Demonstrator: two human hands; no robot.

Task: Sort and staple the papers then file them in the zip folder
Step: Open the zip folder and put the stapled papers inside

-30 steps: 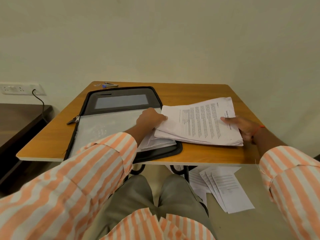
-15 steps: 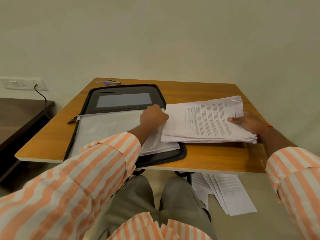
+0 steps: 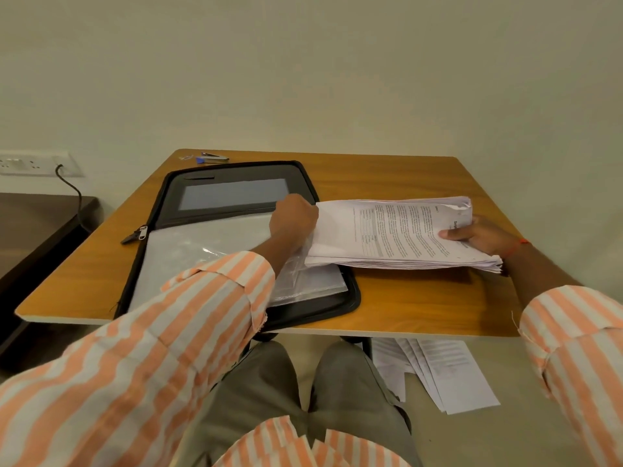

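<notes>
Wooden table (image 3: 404, 305) by plain wall | zip folder (image 3: 236, 197) open | both hands (left (image 3: 295, 217), right (image 3: 478, 235)) gripping paper stack (image 3: 397, 234)

Zip folder (image 3: 236, 197) open on table (image 3: 404, 298), left side. Paper stack (image 3: 397, 234) to its right, overlapping folder edge. Stapler (image 3: 212, 159) behind folder. Loose sheets (image 3: 448, 375) on floor under table.

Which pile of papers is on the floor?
The fanned-out sheets under the table's front edge, beside the knees. The thick stack is held above the table by the left hand and right hand.
</notes>
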